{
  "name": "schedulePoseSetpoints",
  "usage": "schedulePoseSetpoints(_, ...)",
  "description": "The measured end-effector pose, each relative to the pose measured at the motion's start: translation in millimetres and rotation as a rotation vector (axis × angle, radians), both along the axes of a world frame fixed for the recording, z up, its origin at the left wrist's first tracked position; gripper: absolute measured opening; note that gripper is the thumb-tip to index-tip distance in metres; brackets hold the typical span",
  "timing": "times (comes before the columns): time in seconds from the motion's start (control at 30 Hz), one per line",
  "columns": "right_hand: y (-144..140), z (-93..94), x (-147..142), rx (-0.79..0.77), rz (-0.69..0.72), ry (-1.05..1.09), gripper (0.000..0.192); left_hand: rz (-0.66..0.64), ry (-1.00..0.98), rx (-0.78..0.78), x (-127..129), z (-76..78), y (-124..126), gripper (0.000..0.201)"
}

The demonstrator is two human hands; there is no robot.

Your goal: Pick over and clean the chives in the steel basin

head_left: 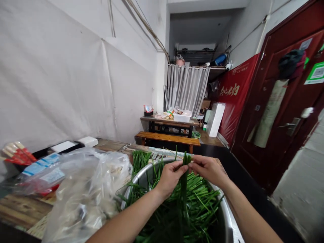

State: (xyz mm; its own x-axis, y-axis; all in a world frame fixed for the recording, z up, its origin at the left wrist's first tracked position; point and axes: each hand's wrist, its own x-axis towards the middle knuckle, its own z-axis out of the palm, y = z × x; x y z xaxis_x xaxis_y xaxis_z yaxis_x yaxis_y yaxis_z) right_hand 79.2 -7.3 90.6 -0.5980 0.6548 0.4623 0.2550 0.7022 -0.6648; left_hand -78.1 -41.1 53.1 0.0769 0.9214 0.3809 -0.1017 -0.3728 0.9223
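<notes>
My left hand (169, 178) is closed around an upright bunch of garlic chives (184, 190), gripping it near its top end. My right hand (209, 169) pinches at the same end from the other side, its fingertips close to the left thumb. A thin yellowish blade sticks out leftward by the bunch's top. Below both hands, a large metal basin (229, 219) holds many loose green chives (202, 199). Another small heap of chives (140, 160) lies on the table, just beyond the basin's left rim.
Left of the basin is a clear plastic bag (83, 189) with pale contents. Red-wrapped chopsticks (20, 153) and blue-white packets (42, 165) lie by the wall. Beyond stand a wooden bench (167, 137) and a table with a white tub (182, 116). A red door (280, 101) is at right.
</notes>
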Motion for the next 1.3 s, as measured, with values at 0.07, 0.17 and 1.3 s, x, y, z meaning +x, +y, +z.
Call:
schedulePoseSetpoints(0.07,4,11.3,1,0.1,0.043,-0.097,0.018,0.058,-0.028,-0.04,-3,0.0,-3,0.028)
schedulePoseSetpoints(0.17,9,19.4,3,0.281,0.026,-0.161,0.018,0.1,-0.053,-0.109,-7,-2.0,-2,0.029)
schedulePoseSetpoints(1.3,-137,-87.9,106,-0.579,-0.357,1.127,0.025,0.068,0.476,-0.098,-4,-8.0,-1,0.038)
